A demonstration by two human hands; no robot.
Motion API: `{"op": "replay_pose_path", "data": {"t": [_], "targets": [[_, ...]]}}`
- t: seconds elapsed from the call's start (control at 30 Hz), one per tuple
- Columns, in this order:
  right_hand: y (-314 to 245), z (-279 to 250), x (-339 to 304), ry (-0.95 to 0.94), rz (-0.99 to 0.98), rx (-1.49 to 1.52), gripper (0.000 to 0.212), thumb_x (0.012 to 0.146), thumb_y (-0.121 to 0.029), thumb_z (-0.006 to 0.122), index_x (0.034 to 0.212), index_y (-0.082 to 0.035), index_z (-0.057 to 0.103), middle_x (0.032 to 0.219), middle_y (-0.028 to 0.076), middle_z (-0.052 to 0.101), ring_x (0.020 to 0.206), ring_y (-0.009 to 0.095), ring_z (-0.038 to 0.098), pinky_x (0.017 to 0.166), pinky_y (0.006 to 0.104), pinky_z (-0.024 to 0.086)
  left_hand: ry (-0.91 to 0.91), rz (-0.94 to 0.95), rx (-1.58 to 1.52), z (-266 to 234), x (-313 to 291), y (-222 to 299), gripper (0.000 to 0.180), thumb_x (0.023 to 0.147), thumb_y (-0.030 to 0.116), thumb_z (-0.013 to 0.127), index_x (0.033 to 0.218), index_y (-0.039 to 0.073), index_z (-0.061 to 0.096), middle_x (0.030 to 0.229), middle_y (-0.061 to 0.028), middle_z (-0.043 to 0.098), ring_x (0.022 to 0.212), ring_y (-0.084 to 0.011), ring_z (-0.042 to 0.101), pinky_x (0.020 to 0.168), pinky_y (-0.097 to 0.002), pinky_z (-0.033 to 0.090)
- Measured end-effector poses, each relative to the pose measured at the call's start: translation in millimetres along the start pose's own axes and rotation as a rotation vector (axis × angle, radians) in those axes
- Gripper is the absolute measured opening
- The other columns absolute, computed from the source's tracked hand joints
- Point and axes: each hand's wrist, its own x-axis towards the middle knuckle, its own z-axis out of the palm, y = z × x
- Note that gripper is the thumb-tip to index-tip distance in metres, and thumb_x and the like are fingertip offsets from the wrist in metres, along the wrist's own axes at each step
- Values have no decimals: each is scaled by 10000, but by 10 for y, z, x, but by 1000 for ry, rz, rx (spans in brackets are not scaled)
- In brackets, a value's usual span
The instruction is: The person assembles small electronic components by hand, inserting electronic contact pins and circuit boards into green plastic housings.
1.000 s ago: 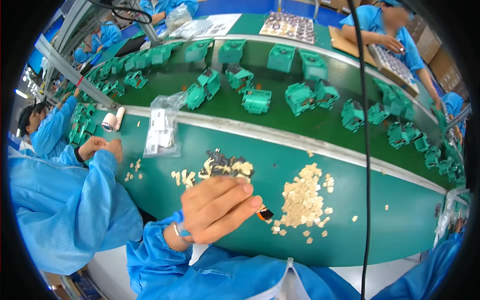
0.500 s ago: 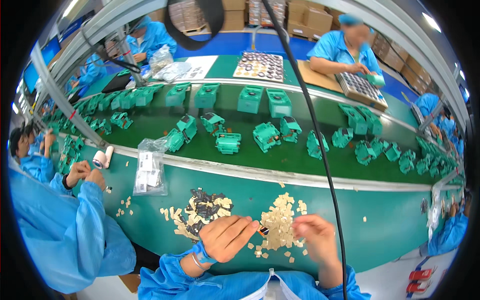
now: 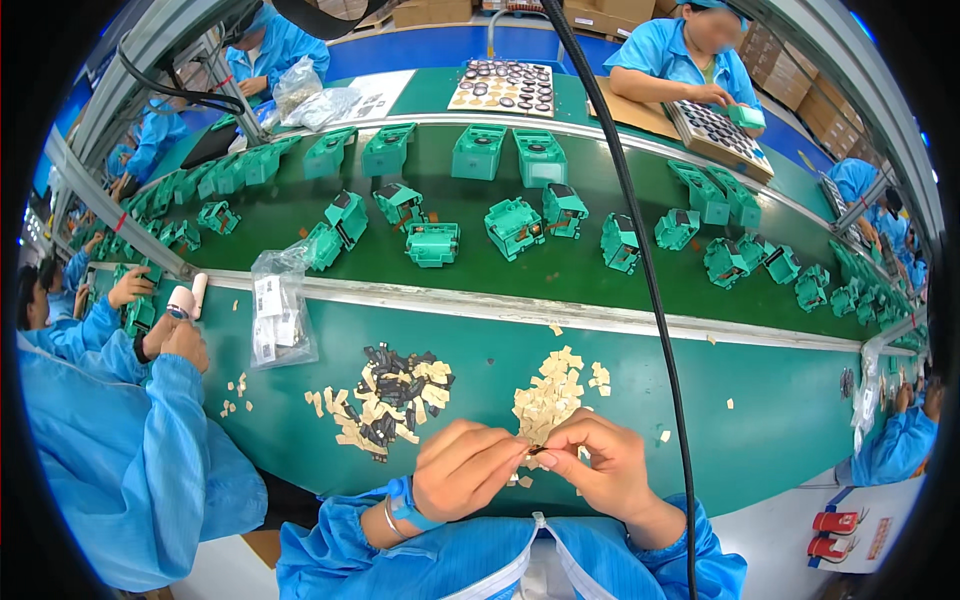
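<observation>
My left hand (image 3: 462, 474) pinches a small dark piece (image 3: 535, 450) between thumb and fingertips. From the other side my right hand (image 3: 603, 468) closes its thumb and forefinger on the same piece. Fingers cover most of it, so its exact kind does not show. Just beyond the hands, a heap of small cream paper-like pieces (image 3: 548, 392) lies on the green table (image 3: 640, 350). To the left of that is a mixed pile of black parts (image 3: 380, 428) and cream pieces.
A clear plastic bag (image 3: 283, 310) stands near the rail (image 3: 480, 309). Behind it the green conveyor (image 3: 330, 270) carries several green housings (image 3: 514, 228). A black cable (image 3: 650, 290) hangs down past my right hand. Co-workers sit left, right and across; one sleeve (image 3: 175, 440) is close on the left.
My right hand has moved left from beside the cream heap and now meets my left hand at the small piece. The whole view has shifted slightly.
</observation>
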Motion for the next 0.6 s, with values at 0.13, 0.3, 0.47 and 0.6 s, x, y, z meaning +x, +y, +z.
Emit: {"op": "replay_pose_path", "data": {"t": [0.13,0.3,0.47,0.6], "targets": [[-25,-9,2,23,-55,-87,131,794,-42,722,887,-12,635,798,62,615,647,106,576,560,231,472,-29,-138,-167,28,-25,86,210,711,-36,724,914,-20,673,834,-98,658,678,-220,607,566,-298,491],[-20,-66,-1,-3,-116,-132,134,786,-14,718,884,-6,627,810,74,620,683,134,587,570,242,485,-87,-292,-361,27,-24,109,156,778,-14,692,933,-25,674,839,-106,663,679,-209,608,577,-290,486],[-22,-121,11,-44,-150,-174,136,778,-6,716,882,-4,628,809,75,623,697,147,588,570,247,481,-139,-375,-399,-2,16,106,130,793,-2,678,921,-23,686,839,-103,669,674,-201,605,581,-288,482],[-31,-119,9,-62,-148,-164,134,771,-9,717,876,-7,632,800,63,628,702,151,584,564,260,466,-144,-398,-424,8,21,87,105,783,-8,673,884,-18,699,828,-94,678,666,-191,599,580,-283,478]]}}
